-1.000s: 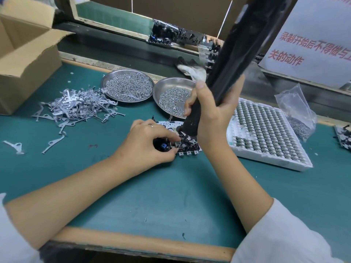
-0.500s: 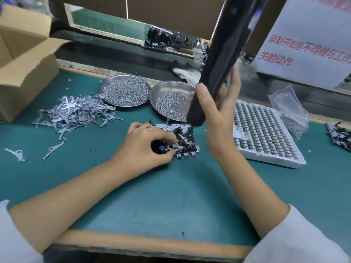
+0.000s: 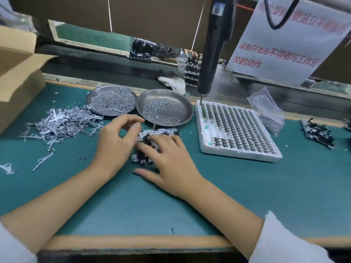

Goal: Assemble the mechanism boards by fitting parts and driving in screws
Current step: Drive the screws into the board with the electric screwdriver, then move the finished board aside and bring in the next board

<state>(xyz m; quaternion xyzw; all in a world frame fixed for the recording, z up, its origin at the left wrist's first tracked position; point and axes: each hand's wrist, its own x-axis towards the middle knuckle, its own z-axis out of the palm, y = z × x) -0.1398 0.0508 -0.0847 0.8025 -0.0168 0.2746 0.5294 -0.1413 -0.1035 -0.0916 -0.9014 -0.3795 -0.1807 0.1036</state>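
A small mechanism board of white metal and black parts lies on the green mat at the centre. My right hand rests flat on it with fingers spread, covering its right half. My left hand hovers just left of the board, fingers loosely curled and holding nothing. The black electric screwdriver hangs free behind, its bit over the back corner of the white foam tray.
Two steel dishes of screws sit behind the board. A heap of grey metal levers lies at left, a cardboard box far left. A plastic bag and another board lie at right.
My right hand has let go of the screwdriver, which swung up and back, and has come down onto the board. My left hand has released the board and lifted slightly.
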